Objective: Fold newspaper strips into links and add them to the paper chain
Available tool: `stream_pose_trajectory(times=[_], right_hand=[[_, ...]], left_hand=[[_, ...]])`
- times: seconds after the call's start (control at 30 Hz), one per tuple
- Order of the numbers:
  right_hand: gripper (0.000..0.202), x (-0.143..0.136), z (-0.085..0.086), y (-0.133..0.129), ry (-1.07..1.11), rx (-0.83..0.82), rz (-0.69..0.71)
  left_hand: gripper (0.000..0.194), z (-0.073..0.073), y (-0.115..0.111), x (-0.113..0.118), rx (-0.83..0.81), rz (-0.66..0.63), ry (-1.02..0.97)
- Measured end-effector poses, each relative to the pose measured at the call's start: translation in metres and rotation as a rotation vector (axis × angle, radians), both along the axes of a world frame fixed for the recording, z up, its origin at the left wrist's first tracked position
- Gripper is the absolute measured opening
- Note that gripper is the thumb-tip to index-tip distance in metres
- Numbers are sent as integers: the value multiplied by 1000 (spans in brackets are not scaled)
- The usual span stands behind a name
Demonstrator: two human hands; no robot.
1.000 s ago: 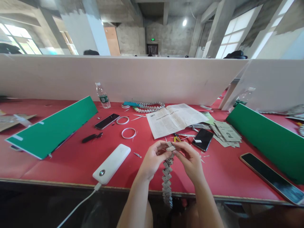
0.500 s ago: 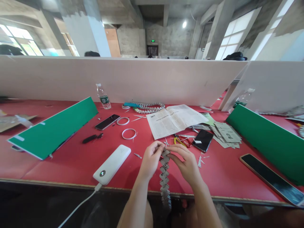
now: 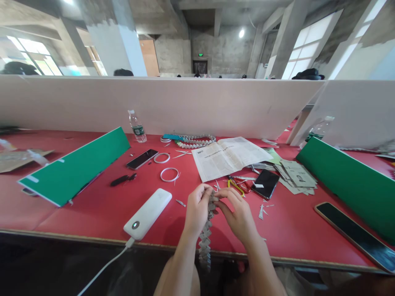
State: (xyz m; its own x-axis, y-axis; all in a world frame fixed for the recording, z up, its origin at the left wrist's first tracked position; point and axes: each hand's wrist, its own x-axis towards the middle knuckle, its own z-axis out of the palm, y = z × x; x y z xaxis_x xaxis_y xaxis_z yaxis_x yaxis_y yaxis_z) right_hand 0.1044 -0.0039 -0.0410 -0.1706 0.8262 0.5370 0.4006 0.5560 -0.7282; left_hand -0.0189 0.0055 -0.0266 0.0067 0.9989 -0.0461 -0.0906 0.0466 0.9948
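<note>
A zigzag strip of folded newsprint point(image 3: 205, 238) hangs from my fingers down past the table's front edge. My left hand point(image 3: 198, 205) pinches its top end from the left. On the right, my right hand point(image 3: 236, 209) has thumb and fingertips closed on the same top end. Beyond my hands lies a spread newspaper sheet point(image 3: 230, 156). Yellow-handled pliers point(image 3: 236, 188) and red-handled scissors point(image 3: 246, 187) lie just past my right hand, beside a black phone point(image 3: 266, 183). The exact fold between my fingertips is too small to make out.
On the red table point(image 3: 101, 213) are a white power bank point(image 3: 148, 213) with cable, two white tape rings point(image 3: 169, 174), a phone point(image 3: 142, 159), a bottle point(image 3: 137, 128), cut newsprint pieces point(image 3: 296, 174) and a large phone point(image 3: 352, 234). Green boards point(image 3: 77, 168) stand at both sides.
The hanging strip has swung to the left at its lower end. My right fingers have shifted slightly at the top of the strip. The whole view has moved a little.
</note>
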Motion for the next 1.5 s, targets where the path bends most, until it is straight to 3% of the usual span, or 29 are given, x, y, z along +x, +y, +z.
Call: stream_pose_trajectory(times=[0.13, 0.3, 0.53, 0.7, 0.93, 1.0, 1.17, 1.23, 1.4, 1.47, 1.5], right_hand=[[11, -3, 2, -2, 60, -49, 24], [4, -7, -5, 3, 317, -239, 3], [26, -5, -12, 11, 710, -461, 59], [26, 0, -8, 9, 705, -458, 54], [17, -5, -7, 8, 748, -562, 189], [17, -6, -7, 8, 784, -581, 198], [20, -5, -10, 9, 953, -634, 210], [26, -6, -12, 8, 994, -676, 242], [25, -5, -9, 11, 831, -676, 228], [26, 11, -10, 14, 613, -543, 74], [26, 25, -12, 15, 472, -445, -67]], left_hand=[[24, 0, 1, -2, 69, 7, 38], [21, -1, 2, -2, 226, 26, 266], [18, -3, 3, 2, 391, 125, 395], [18, -2, 0, 10, 410, 137, 386], [16, -1, 3, 8, 329, 158, 221], [17, 0, 4, 4, 239, 87, 100], [31, 5, 2, -6, 41, -291, -181], [28, 6, 1, -8, 50, -319, -215], [17, 5, 3, -5, 139, -138, -171], [17, 5, 4, -3, 169, -37, -121], [17, 4, 4, -3, 185, 5, -101]])
